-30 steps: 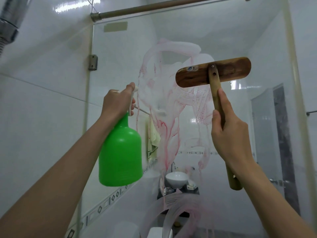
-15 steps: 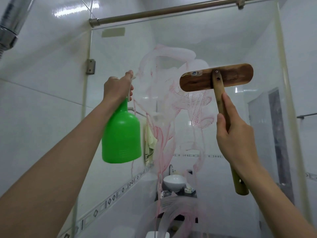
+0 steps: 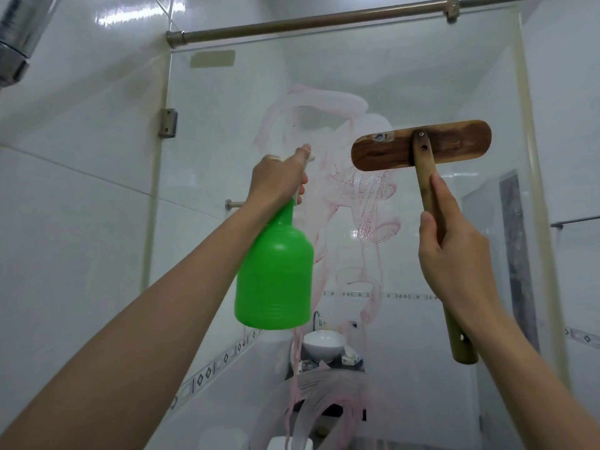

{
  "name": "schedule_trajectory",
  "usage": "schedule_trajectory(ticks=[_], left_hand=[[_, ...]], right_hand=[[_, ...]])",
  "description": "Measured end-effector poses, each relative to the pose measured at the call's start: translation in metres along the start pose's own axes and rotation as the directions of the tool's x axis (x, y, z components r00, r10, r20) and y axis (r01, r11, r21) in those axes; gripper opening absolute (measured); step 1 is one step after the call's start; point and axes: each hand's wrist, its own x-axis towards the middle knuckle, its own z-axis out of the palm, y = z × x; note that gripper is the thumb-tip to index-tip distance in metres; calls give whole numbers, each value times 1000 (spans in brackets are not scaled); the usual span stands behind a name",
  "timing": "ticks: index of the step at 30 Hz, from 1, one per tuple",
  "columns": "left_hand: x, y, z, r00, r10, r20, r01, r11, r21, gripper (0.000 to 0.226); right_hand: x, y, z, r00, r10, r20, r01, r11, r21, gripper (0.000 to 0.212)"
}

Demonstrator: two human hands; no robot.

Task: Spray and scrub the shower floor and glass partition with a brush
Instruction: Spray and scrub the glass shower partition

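Observation:
The glass partition (image 3: pixel 227 131) fills the view ahead, smeared with pinkish foam streaks (image 3: pixel 367 203) that run down its middle. My left hand (image 3: pixel 279 180) grips the trigger head of a green spray bottle (image 3: pixel 276 274), raised in front of the glass with the nozzle close to the streaks. My right hand (image 3: pixel 454 251) holds the wooden handle of a brush (image 3: pixel 422 146). Its long wooden head lies flat against the glass, bristles hidden behind it.
A metal rail (image 3: pixel 324 22) runs along the top of the glass, with a hinge bracket (image 3: pixel 168 122) on the left tiled wall. A shower head (image 3: pixel 16 37) hangs at top left. Through the glass a white basin (image 3: pixel 323 344) and counter items show.
My left hand has carried the spray bottle right, toward the middle of the glass. The brush and right hand stay at roughly the same place on the glass while the view tilts up.

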Motion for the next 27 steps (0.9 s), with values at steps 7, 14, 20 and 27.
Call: schedule_trajectory(ticks=[7, 14, 20, 27], left_hand=[[-15, 1, 22, 998, 12, 65, -10, 1000, -27, 41], [-29, -7, 30, 992, 11, 127, -9, 1000, -18, 47], [-27, -7, 25, 996, 33, 78, -29, 999, -44, 42], [28, 28, 3, 995, 83, 46, -80, 995, -62, 36]], right_hand=[[0, 1, -9, 1000, 16, -25, -16, 1000, -17, 54], [-8, 5, -13, 999, 40, 5, -39, 997, -66, 55], [-23, 14, -13, 997, 67, 41, -63, 993, -105, 56], [-23, 19, 0, 994, 74, 79, -67, 993, -96, 57]])
